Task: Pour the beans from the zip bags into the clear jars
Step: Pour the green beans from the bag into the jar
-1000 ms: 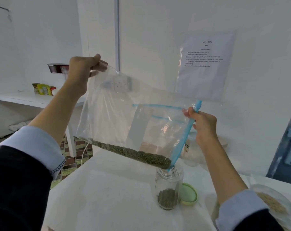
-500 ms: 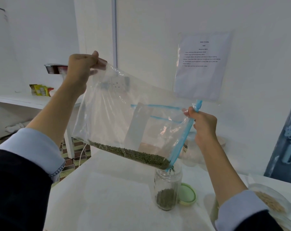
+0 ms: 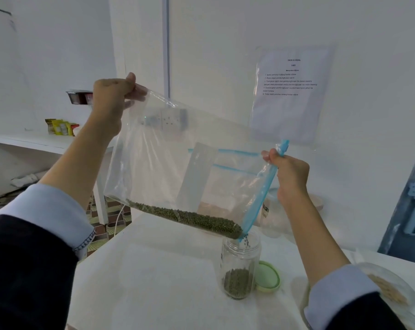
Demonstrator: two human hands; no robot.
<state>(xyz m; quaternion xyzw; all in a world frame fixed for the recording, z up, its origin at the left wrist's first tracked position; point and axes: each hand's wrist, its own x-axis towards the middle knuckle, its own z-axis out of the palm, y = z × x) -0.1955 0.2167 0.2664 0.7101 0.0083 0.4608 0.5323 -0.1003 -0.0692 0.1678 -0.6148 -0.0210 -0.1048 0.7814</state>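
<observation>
Beans (image 3: 192, 219) now spilling into jar (image 3: 240, 263); both hands' fingers pinch zip bag (image 3: 178, 151) above white table (image 3: 154, 282), white walls.

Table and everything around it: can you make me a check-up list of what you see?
Surface: white table, bare near the jar.
Job's things: zip bag tilted, green beans along its low edge, a few dropping into the clear jar, partly filled. Green lid lies beside the jar.
Clutter: second bag of pale grains at right; blurred containers behind the zip bag.
Hands: left hand grips the bag's raised corner; right hand pinches the blue zip end.
Cables: white cord hanging past the table edge.
Surroundings: paper sheet on the wall, side shelf with packets.
</observation>
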